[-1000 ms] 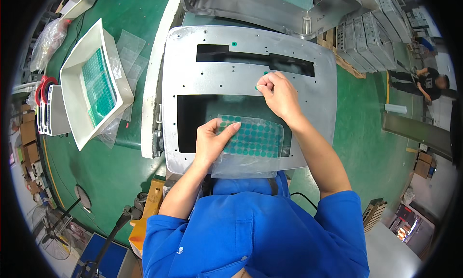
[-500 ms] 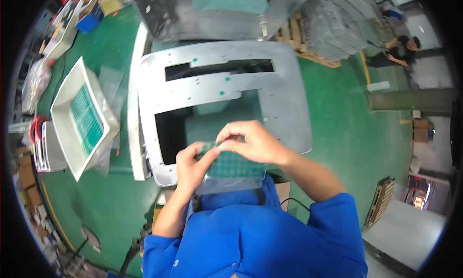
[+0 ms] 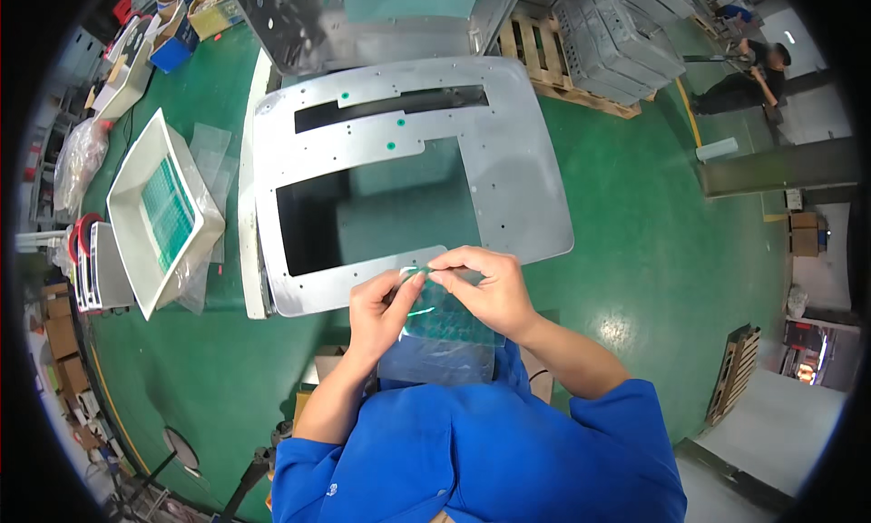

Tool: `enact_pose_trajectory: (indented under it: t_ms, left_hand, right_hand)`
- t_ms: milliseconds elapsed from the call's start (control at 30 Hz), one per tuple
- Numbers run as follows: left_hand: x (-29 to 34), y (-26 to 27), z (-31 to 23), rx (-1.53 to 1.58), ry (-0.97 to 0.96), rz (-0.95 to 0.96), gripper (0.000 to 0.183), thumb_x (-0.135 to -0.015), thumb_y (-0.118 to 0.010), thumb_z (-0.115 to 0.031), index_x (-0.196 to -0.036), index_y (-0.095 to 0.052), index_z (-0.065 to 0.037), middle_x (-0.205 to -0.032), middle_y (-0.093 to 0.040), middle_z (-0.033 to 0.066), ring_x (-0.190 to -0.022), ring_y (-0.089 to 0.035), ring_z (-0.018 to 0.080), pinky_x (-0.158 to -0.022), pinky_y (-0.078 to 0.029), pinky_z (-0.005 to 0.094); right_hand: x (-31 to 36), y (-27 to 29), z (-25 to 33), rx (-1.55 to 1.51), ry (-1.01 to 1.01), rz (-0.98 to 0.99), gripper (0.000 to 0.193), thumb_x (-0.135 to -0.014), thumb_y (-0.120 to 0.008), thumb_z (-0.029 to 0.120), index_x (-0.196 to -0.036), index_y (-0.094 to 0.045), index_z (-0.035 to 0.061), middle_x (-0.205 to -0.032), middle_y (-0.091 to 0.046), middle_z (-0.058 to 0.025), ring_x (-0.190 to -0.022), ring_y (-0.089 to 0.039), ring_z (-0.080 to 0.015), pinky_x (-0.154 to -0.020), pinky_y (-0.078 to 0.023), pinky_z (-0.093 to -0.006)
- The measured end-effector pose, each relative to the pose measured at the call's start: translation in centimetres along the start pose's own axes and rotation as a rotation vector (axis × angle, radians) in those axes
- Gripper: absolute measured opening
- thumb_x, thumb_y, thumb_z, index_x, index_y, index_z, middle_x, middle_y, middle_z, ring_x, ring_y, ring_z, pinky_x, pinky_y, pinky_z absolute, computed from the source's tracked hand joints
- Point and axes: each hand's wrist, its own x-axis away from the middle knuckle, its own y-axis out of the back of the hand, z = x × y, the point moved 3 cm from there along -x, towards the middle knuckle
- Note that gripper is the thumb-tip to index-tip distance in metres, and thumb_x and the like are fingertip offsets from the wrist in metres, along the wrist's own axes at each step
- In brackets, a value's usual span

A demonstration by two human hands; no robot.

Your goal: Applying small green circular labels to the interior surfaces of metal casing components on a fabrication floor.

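Pinched a sheet of green dots (image 3: 446, 323) at its top edge with the left hand (image 3: 376, 312) and right hand (image 3: 494, 292), each closed, by the near edge of the metal plate (image 3: 510, 160). Saw 3 green stickers (image 3: 391, 146) nearer its far edge.

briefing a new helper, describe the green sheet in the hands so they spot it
Find the large silver panel with dark openings. At its near edge, in front of the blue shirt, the left hand and right hand pinch the green sheet. Similar green sheeting lies in the white tray; only this sheet is hand-held.
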Motion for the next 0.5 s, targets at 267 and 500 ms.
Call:
enact_pose_trajectory:
  t_ms: [267,500]
  left_hand:
    - [0.6,-5.3,1.3,0.057,0.167,0.008,0.012,-0.079,-0.062,-0.010,-0.074,-0.063,0.000,-0.061,-0.055,-0.0027,-0.055,-0.044,0.0019,-0.048,-0.033,0.0165]
    - [0.5,-7.3,1.6,0.080,0.163,0.002,0.008,-0.078,-0.063,-0.008,-0.077,-0.065,0.000,-0.062,-0.056,-0.0028,-0.056,-0.044,0.0014,-0.049,-0.033,0.0162]
  right_hand:
    - [2.2,3.9,-2.7,-0.005,-0.002,-0.027,0.012,-0.075,-0.061,0.001,-0.086,-0.059,0.0002,-0.086,-0.062,-0.0066,-0.079,-0.057,-0.0121,-0.070,-0.046,-0.0263]
    - [2.2,5.9,-3.6,-0.062,-0.058,-0.015,0.010,-0.074,-0.062,0.003,-0.083,-0.058,-0.0007,-0.078,-0.063,-0.0071,-0.073,-0.060,-0.0134,-0.068,-0.046,-0.0262]
